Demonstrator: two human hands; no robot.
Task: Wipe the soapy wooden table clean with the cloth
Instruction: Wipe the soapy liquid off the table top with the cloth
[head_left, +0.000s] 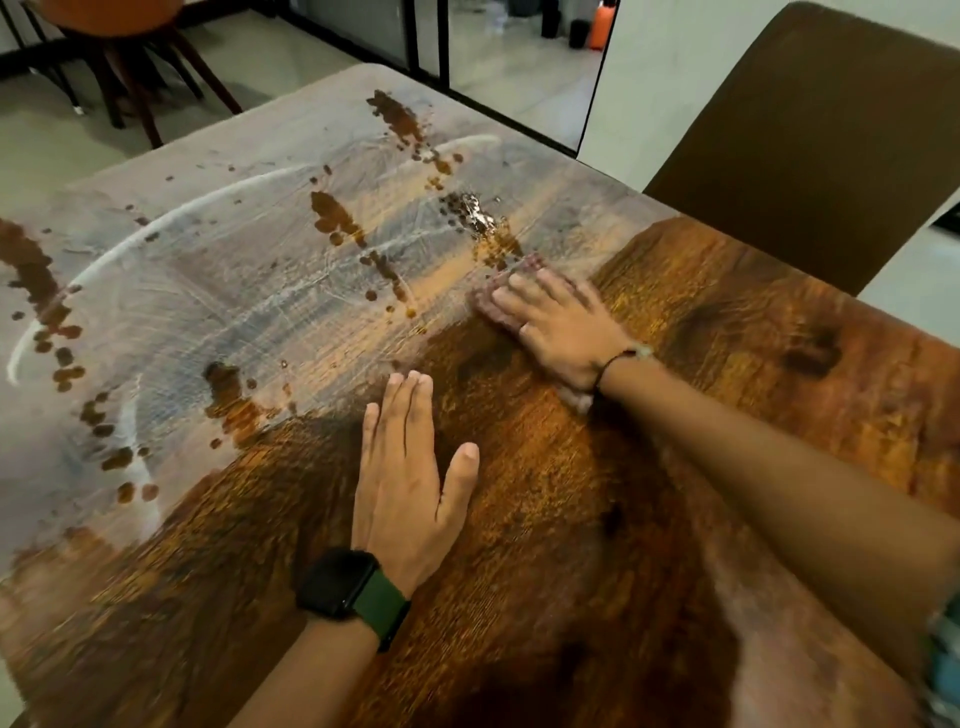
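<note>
Pressing flat with straight fingers, the right hand (558, 332) covers most of the blurred cloth (491, 306) at the soap film's edge on the desk (727, 322); the left hand (410, 483) rests open, holding nothing.

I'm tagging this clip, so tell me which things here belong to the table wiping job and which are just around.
Part of the job:
wooden table, far half filmed with soap
soap film
cloth under the right hand
left hand, flat on the wiped wood

Just around:
brown chair at the table's right side
orange chair across the room
smartwatch
</note>
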